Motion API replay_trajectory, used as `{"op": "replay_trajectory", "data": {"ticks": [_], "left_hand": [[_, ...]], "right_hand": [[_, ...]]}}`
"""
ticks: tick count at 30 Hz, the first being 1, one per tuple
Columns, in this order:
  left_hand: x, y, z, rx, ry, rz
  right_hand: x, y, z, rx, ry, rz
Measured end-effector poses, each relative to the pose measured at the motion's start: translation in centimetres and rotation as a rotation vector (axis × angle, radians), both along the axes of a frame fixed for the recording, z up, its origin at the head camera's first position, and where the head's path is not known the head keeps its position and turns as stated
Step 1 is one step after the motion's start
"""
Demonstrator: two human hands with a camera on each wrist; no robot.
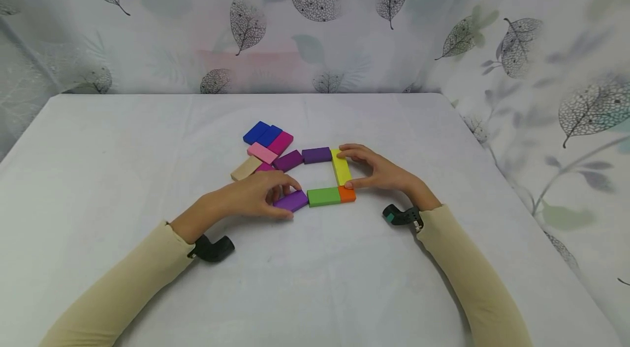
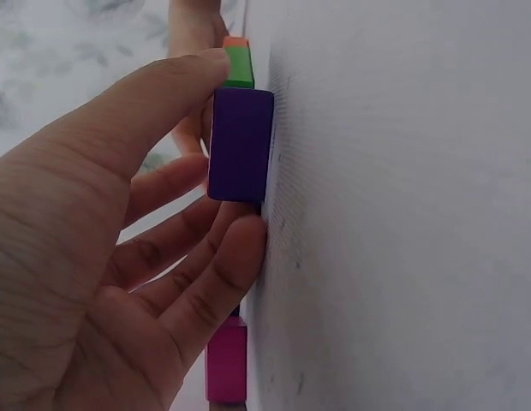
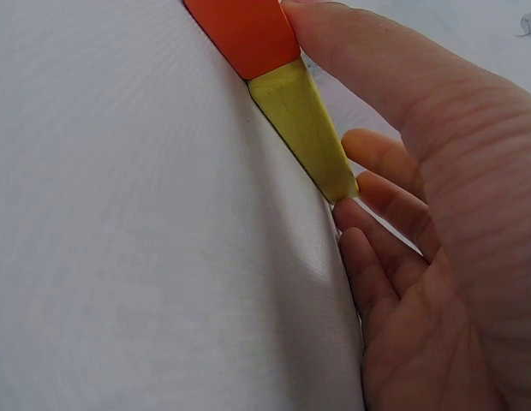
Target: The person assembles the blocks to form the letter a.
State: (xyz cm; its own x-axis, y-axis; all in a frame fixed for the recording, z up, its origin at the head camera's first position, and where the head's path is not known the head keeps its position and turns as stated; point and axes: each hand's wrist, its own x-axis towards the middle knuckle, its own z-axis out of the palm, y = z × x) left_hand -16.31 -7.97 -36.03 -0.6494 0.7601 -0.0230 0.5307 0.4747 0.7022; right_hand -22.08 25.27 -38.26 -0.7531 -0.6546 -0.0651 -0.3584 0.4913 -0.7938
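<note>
With twelve o'clock at the far edge of the white table (image 1: 325, 287), pinches a violet block (image 1: 291, 201) in the left hand (image 1: 250, 194), with thumb along its six-o'clock side and bent fingers at its twelve-o'clock side. Clamps a yellow block (image 1: 341, 168) lengthwise in the right hand (image 1: 380, 169), with bent fingers at its twelve-o'clock end and thumb at its six-o'clock end, by the joint with an orange block (image 1: 347, 194). Holds both hands well apart. Has a green block (image 1: 324, 196) at three o'clock of the violet block and touching the orange block; cannot tell about contact between violet and green. Runs on from the yellow block with a dark purple block (image 1: 316, 155) at ten o'clock, then a plum block (image 1: 287, 160) at nine. Shows, clustered farther out between eight and eleven o'clock of the plum block, a pink block (image 1: 262, 152), a magenta block (image 1: 280, 142), two blue blocks (image 1: 255, 133), a beige block (image 1: 246, 168) and, partly behind the left hand, a second magenta block (image 1: 266, 167).
</note>
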Motion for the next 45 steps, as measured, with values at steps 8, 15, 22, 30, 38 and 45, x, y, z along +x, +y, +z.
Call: {"op": "replay_trajectory", "data": {"ticks": [8, 15, 22, 30, 38, 45], "left_hand": [[0.1, -0.6, -0.2, 0.05, 0.041, 0.021], [0.2, -1.5, 0.3, 0.075, 0.145, 0.107], [0.0, -2.8, 0.0, 0.103, 0.287, 0.157], [-0.1, -4.9, -0.2, 0.087, 0.327, 0.246], [-0.6, -6.5, -0.5, 0.009, 0.191, 0.218], [-0.6, -7.3, -0.5, -0.048, 0.176, 0.186]], "right_hand": [[0.0, 0.0, 0.1, 0.002, 0.001, -0.001], [-0.1, 0.0, 0.2, 0.018, 0.007, -0.003], [-0.1, 0.0, 0.3, 0.024, 0.006, -0.002], [-0.2, -0.1, 0.3, 0.025, 0.0, -0.003], [0.0, 0.0, 0.1, 0.01, 0.002, 0.002], [0.1, 0.0, 0.2, -0.015, 0.005, 0.009]]}}
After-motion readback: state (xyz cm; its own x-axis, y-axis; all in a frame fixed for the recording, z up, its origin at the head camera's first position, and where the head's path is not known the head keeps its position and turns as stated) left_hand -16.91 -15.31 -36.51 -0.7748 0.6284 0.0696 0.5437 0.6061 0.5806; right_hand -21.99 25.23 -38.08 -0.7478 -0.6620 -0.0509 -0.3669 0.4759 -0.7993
